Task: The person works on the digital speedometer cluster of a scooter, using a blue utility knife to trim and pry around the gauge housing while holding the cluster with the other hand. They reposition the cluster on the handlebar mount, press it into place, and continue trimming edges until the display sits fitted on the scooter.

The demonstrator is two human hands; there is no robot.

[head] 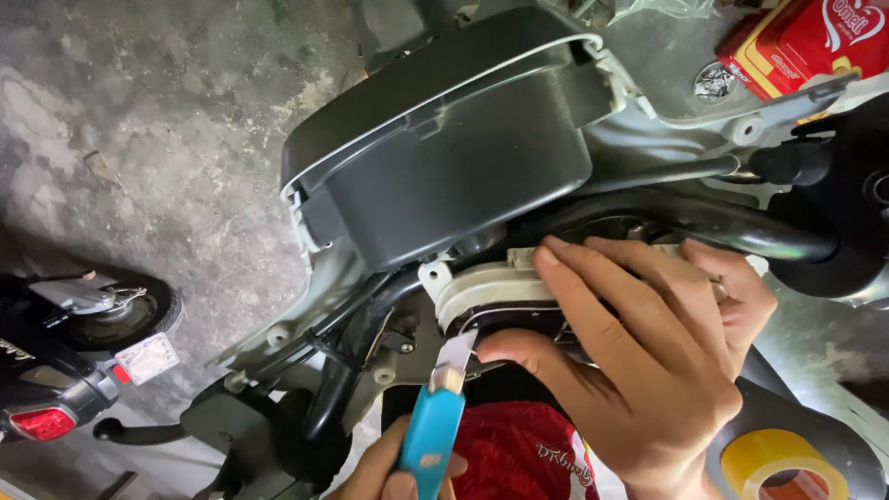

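Left hand (407,468) at bottom edge, fingers clamped on blue knife (432,435); blade tip touched rim of white housing (482,287). Right hand (648,352) lay over housing, fingers together and flat, thumb just beside blade. Little room: black cover (444,157) hung close above, black tube (704,222) crossed just beyond fingertips, cables (356,343) crowded left of knife. Tape roll (778,463) lower right, red box (806,42) top right. Second scooter (65,370) stood well apart on concrete floor (157,139), far left.
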